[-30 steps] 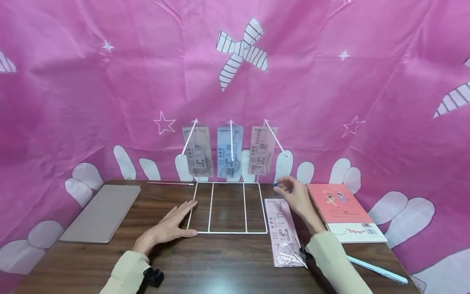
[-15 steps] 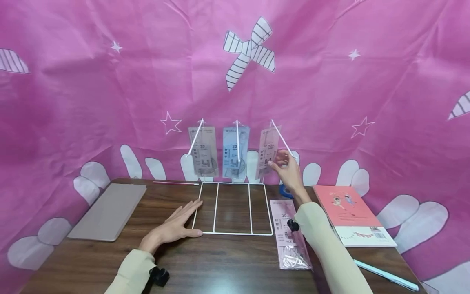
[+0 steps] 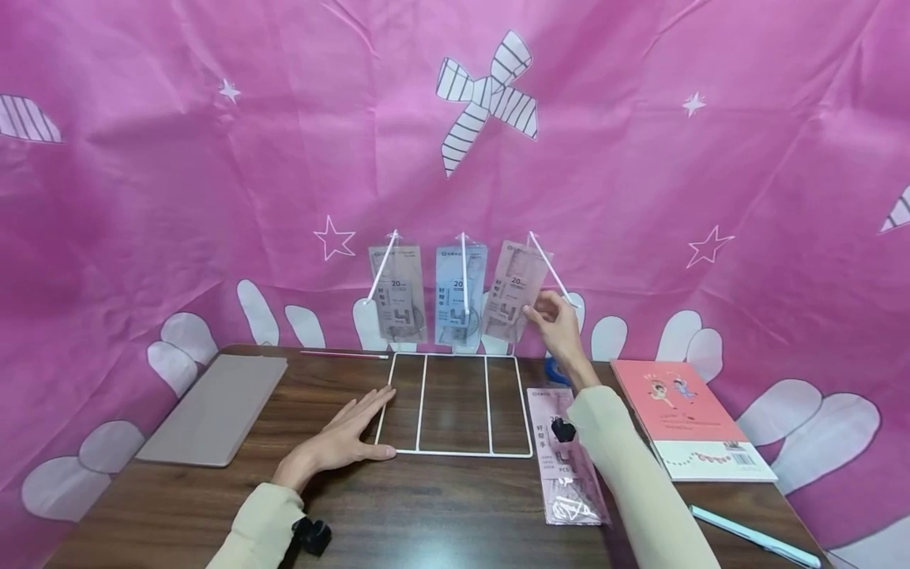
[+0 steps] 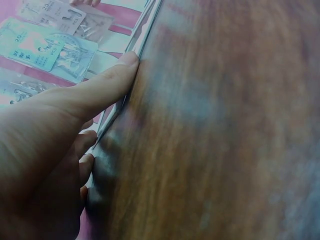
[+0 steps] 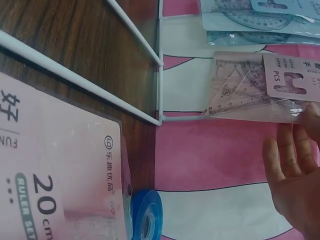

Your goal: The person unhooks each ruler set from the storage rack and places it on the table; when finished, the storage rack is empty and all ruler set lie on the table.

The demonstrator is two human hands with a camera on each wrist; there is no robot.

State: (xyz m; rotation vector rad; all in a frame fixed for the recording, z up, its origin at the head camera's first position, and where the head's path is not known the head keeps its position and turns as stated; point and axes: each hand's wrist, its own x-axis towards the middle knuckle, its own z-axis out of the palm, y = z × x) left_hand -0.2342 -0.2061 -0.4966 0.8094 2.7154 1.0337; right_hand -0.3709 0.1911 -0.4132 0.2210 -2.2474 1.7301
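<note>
My left hand [image 3: 341,438] rests with straight fingers along the left side of a white wire rack [image 3: 462,454], its thumb at the front corner. Three packaged ruler sets hang from the rack's prongs: a grey one [image 3: 396,276], a blue one [image 3: 458,276] and a pink one [image 3: 517,280]. My right hand [image 3: 558,328] pinches the lower right edge of the hanging pink set, which tilts with its bottom toward the left. In the right wrist view the thumb lies at the packet's edge [image 5: 245,87]. Another pink ruler set [image 3: 550,462] lies on the table under my right forearm.
A blue tape roll [image 3: 556,371] sits behind the lying pink set. At right are a coral-and-white book [image 3: 686,403] and a light-blue pen [image 3: 753,537]. A grey notebook [image 3: 216,407] and a thin red stick [image 3: 344,355] lie at left. A pink curtain backs the table.
My right hand has moved from near the tape roll up to the hanging pink ruler set, taken its edge and tilted it. The left hand stays on the rack.
</note>
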